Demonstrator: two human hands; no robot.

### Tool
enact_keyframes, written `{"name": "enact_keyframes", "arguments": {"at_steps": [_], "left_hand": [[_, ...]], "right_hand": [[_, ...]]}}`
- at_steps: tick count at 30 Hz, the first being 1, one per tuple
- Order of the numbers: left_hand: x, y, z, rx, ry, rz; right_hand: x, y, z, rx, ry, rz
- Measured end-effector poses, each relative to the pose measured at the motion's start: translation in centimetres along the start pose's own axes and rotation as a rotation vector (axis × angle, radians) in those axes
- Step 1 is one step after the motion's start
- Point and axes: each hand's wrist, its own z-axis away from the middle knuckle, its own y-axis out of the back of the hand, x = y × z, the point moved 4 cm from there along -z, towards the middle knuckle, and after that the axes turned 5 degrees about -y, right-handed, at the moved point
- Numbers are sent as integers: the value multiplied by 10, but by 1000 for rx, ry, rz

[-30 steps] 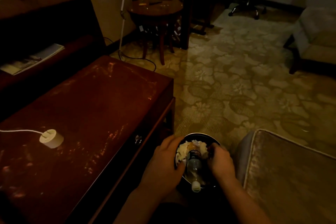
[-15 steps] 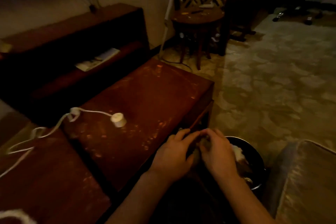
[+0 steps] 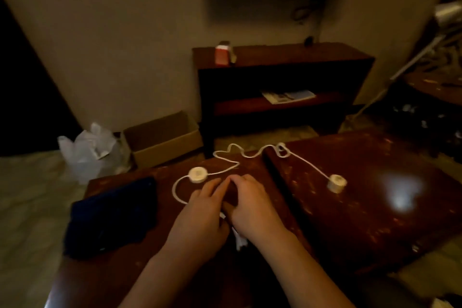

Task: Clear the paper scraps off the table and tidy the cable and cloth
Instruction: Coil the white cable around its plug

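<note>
My left hand [image 3: 200, 215] and my right hand [image 3: 252, 205] lie side by side on the dark wooden table [image 3: 250, 282], fingers stretched forward and fingertips meeting. A bit of white paper scrap [image 3: 240, 240] peeks out between the palms; the rest is hidden under them. A white cable [image 3: 225, 155] snakes across the table just beyond my fingers, with a round puck [image 3: 197, 174] close to my left fingertips and a second round end [image 3: 336, 182] off to the right. A dark blue cloth [image 3: 112, 215] lies crumpled at the table's left.
A second tabletop [image 3: 375, 207] adjoins on the right across a dark gap. Behind, on the floor, stand an open cardboard box [image 3: 162, 137] and a white plastic bag [image 3: 92, 152]. A low shelf [image 3: 282, 57] against the wall carries a red carton [image 3: 222, 55] and a magazine [image 3: 287, 96].
My view has swung left from the bin on the floor to the table. Both hands moved from the bin up onto the tabletop, beside the cable and cloth.
</note>
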Motion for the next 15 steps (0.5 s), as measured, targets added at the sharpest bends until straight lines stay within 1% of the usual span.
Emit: {"name": "enact_keyframes", "arguments": {"at_steps": [3,5,7,9,11,12,15], "left_hand": [[-64,13,20,22,147,-47],[-105,17,31,3,255,-79],[-139,18,36,-26,342,-152],[-164,20,37,-31,415,-165],[-175,20,31,-29,441,-120],[-174,20,27,-24,435,-140],[-152,21,6,83,338,-292]], "right_hand": [[-25,-54,-13,-99,21,23],[-32,-83,-24,-137,28,69],[-31,-98,-36,-151,16,111],[-25,-102,-52,-128,15,168],[-12,-97,-73,-89,43,222],[-5,-92,-83,-88,60,244],[22,-79,-111,-185,63,302]]}}
